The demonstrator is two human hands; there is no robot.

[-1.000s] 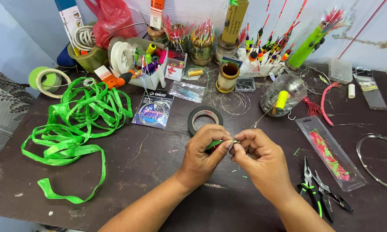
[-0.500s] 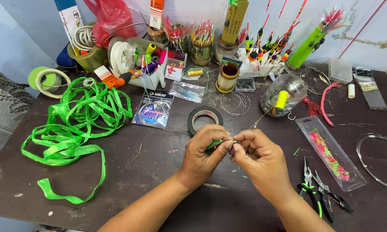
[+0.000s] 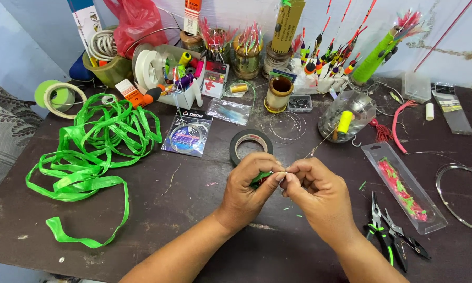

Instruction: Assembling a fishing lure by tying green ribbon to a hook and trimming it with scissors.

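Note:
Over the middle of a dark table (image 3: 194, 220), my left hand (image 3: 249, 183) and my right hand (image 3: 314, 188) meet fingertip to fingertip. The left hand is closed round a small green and red lure piece (image 3: 260, 179), which shows between its fingers. The right hand pinches a thin line (image 3: 319, 145) that runs up and away toward a clear bag with a yellow spool (image 3: 346, 121). A black tape roll (image 3: 250, 144) lies just beyond the left hand.
Loose green ribbon (image 3: 89, 152) sprawls at the left. Pliers (image 3: 385, 236) and a clear pack of pink lures (image 3: 403, 188) lie at the right, next to a wire coil (image 3: 464, 196). Jars, floats and spools crowd the back edge, with a packet of coiled line (image 3: 187, 136) in front.

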